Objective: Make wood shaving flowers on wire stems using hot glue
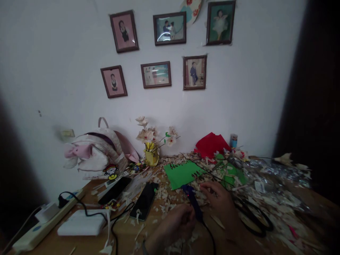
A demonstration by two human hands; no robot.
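Glue gun [192, 202], blue with a black cord, is held in the left hand [171, 226] at the lower centre of the view, its tip toward 11 o'clock. The right hand [216, 198] lies at 2 o'clock from the left, its fingers [204, 189] curled just beside the tip; whether they pinch anything cannot be determined. Hands are close together, not touching. Black scissors [255, 219] lie at 3 o'clock from the right hand. Green paper [182, 173] lies at 12 o'clock from the gun, and red paper [211, 145] further out at 1 o'clock. Two phones [145, 200] lie at 10 o'clock, and a power strip [45, 219] at 9 o'clock. A yellow vase [152, 157] stands against the wall at 12 o'clock. Pale scraps [159, 194] litter the table [124, 230].
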